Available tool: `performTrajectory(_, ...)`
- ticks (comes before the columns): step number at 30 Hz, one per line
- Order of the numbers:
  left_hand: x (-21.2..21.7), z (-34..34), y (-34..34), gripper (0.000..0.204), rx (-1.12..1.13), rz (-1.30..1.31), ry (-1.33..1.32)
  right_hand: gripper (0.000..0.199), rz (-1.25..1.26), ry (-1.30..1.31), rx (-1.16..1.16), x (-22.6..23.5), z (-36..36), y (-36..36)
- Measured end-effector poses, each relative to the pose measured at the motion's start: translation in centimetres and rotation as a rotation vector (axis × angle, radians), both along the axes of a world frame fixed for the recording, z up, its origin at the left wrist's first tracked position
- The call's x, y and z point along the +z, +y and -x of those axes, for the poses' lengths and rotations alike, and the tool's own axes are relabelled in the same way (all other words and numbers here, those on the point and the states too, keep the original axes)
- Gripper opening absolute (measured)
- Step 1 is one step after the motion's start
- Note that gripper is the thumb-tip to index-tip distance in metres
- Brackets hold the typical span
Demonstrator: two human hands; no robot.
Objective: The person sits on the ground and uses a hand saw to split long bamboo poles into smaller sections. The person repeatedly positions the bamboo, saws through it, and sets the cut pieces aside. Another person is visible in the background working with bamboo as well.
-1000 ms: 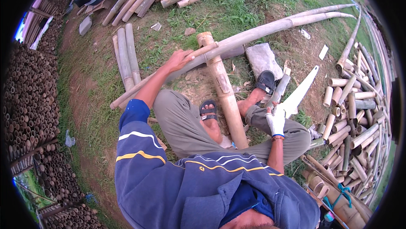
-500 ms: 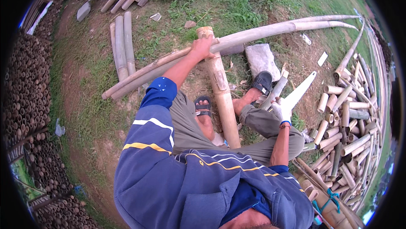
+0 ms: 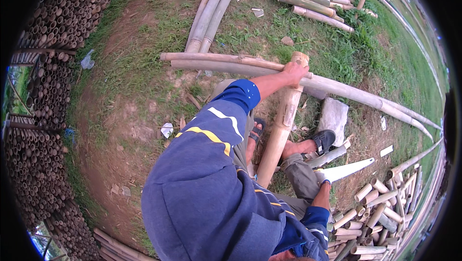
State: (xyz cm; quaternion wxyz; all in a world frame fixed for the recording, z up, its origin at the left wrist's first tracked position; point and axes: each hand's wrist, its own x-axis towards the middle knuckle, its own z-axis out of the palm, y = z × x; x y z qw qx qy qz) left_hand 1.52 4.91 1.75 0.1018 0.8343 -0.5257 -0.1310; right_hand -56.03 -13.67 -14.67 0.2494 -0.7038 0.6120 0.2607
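1. Left hand (image 3: 295, 73): bare, set where two poles cross the post. My fingers are bent over the thin bamboo pole (image 3: 216, 58), closed down on it; I cannot tell how far they reach round its underside.
2. Thin pole: runs from my grip out to the left, its other end just past my knuckles. The thicker bamboo pole (image 3: 346, 92) lies alongside on the near side and carries on well to the right, where it narrows.
3. Bamboo post (image 3: 275, 145): stout, slanting away from me between my legs, its far end standing out just beyond the poles.
4. Right hand (image 3: 321, 177): in a pale glove, low beside my right shin, closed round the handle end of the saw (image 3: 349, 168). Sleeve and trouser leg crowd the view — finger placement cannot be made out.
5. Saw: broad pale blade pointing right, tip angled slightly away from me, well apart from the poles.
6. Near my right foot: dark sandal (image 3: 325, 139) on it, a grey stone block (image 3: 333, 119) just beyond, a short bamboo piece (image 3: 331, 156) between sandal and blade.
7. Surroundings: three cut lengths (image 3: 210, 20) side by side beyond the poles' left part; a heap of short offcuts (image 3: 373, 217) at lower right; stacked bamboo (image 3: 48, 131) along the left — round ends facing out.
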Motion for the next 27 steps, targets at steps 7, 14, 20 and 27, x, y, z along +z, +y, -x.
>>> performTrajectory(7, -1.2, -1.3, 1.5, 0.086, 0.071, 0.006, 0.008, 0.046, 0.163, -0.116, 0.115, -6.4, -3.8, 0.6)
performTrajectory(14, -0.5, -0.5, 0.4, 0.080, 0.003, 0.044, 0.027, 0.052, 0.143, -0.078, 0.123, -3.0, -4.5, 3.1)
performTrajectory(20, -0.4, -0.5, 0.6, 0.079, -0.003, 0.070, 0.032, 0.068, 0.169, -0.063, 0.085, -1.6, -4.9, 3.8)
performTrajectory(27, 0.0, 0.2, -0.8, 0.077, -0.047, 0.126, 0.032, 0.070, 0.168, 0.001, 0.027, -1.0, -3.4, 3.2)
